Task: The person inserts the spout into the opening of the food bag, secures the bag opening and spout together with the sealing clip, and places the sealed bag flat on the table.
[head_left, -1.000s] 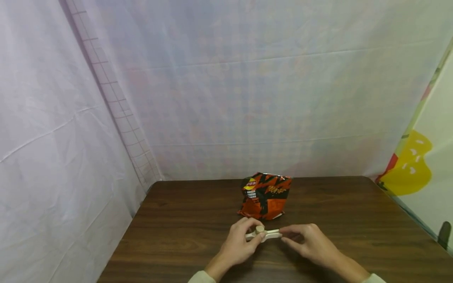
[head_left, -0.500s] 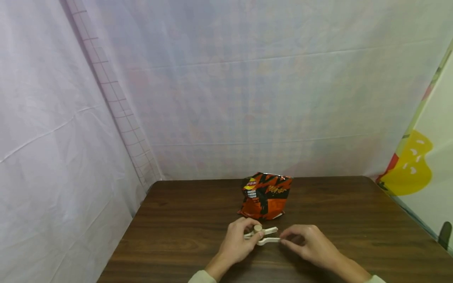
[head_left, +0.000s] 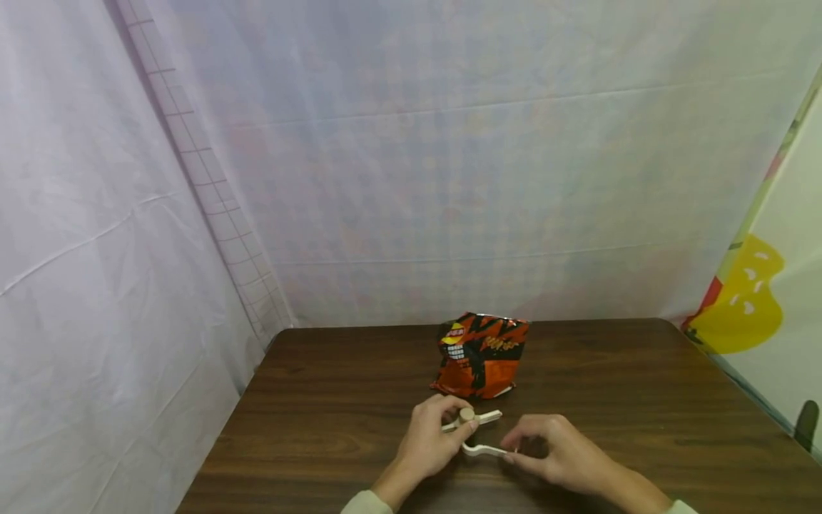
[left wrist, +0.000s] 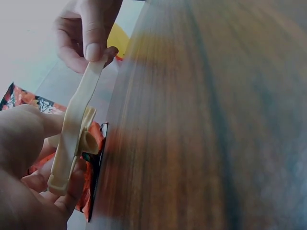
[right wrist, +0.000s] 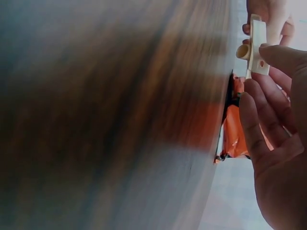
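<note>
A cream plastic clip with a round spout (head_left: pixel 467 414) is held above the table by my left hand (head_left: pixel 424 442), fingers and thumb curled round its hinged end. Its long curved arm (head_left: pixel 483 450) stands swung apart from the straight one (head_left: pixel 491 417). My right hand (head_left: pixel 565 453) pinches the tip of the curved arm between thumb and fingers. In the left wrist view that arm (left wrist: pixel 76 115) spans from one hand to the other. The right wrist view shows the spout (right wrist: pixel 243 51) beside the right thumb.
An orange and black snack bag (head_left: pixel 481 357) stands on the brown wooden table (head_left: pixel 321 400) just behind the hands. Pale curtains (head_left: pixel 449 178) hang behind and at the left. A yellow shape (head_left: pixel 745 307) is on the cloth at the right.
The clip's two arms have parted from nearly together to a wide angle. My right hand has moved slightly toward the front edge with one arm's tip; the left has stayed nearly still.
</note>
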{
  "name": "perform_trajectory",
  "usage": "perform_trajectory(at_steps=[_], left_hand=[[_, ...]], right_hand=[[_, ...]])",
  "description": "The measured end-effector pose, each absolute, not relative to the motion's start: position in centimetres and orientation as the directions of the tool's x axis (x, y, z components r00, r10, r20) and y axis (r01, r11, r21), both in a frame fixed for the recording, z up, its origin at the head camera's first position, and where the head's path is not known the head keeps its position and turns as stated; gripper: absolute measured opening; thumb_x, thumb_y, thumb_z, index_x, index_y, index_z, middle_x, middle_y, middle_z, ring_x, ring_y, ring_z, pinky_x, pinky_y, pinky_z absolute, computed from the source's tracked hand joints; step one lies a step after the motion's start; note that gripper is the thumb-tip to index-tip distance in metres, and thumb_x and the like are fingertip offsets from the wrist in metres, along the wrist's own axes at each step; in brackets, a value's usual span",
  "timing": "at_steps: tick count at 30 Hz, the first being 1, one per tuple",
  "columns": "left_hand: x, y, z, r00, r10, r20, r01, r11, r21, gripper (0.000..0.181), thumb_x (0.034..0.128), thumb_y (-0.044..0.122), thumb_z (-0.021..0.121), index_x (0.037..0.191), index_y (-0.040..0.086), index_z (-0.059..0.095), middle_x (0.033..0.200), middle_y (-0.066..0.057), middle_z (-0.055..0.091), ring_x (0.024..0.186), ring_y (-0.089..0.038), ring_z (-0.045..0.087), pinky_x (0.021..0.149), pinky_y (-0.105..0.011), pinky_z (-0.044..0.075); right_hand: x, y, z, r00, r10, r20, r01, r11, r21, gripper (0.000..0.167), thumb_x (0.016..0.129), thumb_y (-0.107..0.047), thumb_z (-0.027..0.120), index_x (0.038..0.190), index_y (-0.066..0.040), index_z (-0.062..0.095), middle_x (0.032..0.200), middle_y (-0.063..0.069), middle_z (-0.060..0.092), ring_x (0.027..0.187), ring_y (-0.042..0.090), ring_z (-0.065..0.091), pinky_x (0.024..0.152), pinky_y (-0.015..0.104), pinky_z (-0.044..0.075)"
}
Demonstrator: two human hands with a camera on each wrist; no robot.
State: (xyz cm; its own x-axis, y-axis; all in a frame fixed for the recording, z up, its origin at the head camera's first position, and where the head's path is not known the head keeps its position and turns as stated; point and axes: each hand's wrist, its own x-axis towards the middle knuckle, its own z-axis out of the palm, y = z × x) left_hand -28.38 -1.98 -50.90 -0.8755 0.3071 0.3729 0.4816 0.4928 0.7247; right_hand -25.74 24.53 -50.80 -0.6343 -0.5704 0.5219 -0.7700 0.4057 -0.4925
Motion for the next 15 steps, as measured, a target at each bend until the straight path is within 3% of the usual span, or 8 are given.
perform_trajectory(at_steps=[15], left_hand=[[-28.44, -2.17, -50.99, -0.858, 0.388, 0.336, 0.496, 0.462, 0.735, 0.023, 0.0942, 0.035, 0.087, 0.112, 0.021, 0.083, 0.107, 0.008, 0.077, 0.094, -0.002, 0.071, 0.08, -0.022, 0.059]], right_hand=[[-25.52, 24.74, -50.85, -0.611, -0.626, 0.483, -0.789, 0.432, -0.438, 0.015, 0.094, -0.021, 0.087, 0.096, -0.033, 0.079, 0.094, -0.023, 0.072, 0.088, -0.004, 0.067, 0.074, 0.026, 0.059]])
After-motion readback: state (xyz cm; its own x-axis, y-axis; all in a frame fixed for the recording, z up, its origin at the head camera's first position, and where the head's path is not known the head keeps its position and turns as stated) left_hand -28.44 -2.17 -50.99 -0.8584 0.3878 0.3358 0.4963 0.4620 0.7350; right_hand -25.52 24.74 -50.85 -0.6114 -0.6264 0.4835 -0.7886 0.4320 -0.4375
